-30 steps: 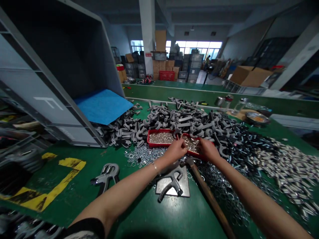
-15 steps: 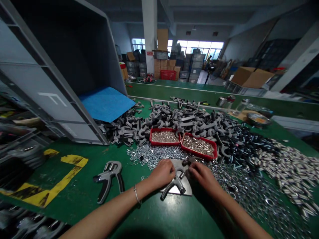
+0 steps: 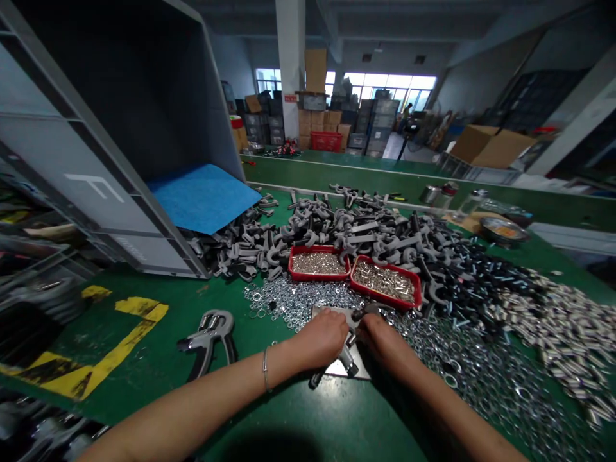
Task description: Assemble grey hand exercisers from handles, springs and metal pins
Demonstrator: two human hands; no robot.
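Observation:
A grey and black handle of a hand gripper (image 3: pixel 347 360) lies on a small metal plate (image 3: pixel 363 367) in front of me. My left hand (image 3: pixel 325 337) is closed over the handle's upper part and hides most of it. Opposite, my right hand (image 3: pixel 380 333) has its fingers pinched together beside a short metal pin (image 3: pixel 352 339) at the handle's top. What lies between the fingers of either hand is hidden. A dark tool, perhaps a hammer (image 3: pixel 360 314), shows just behind my right fingers. Off to the left rests an assembled hand gripper (image 3: pixel 210 340) with springs.
Two red trays (image 3: pixel 320 277) of small metal parts stand behind the plate. Washers (image 3: pixel 289 301) and rings (image 3: pixel 481 372) are spread around. Grey handles (image 3: pixel 356 224) are heaped behind, metal sleeves (image 3: pixel 572 327) at right. A large grey crate (image 3: pixel 115 199) stands on its side at left.
My left hand has moved right, onto the handle, and covers more of it. My right hand has shifted slightly left, closer to the pin. The handle stays on the plate.

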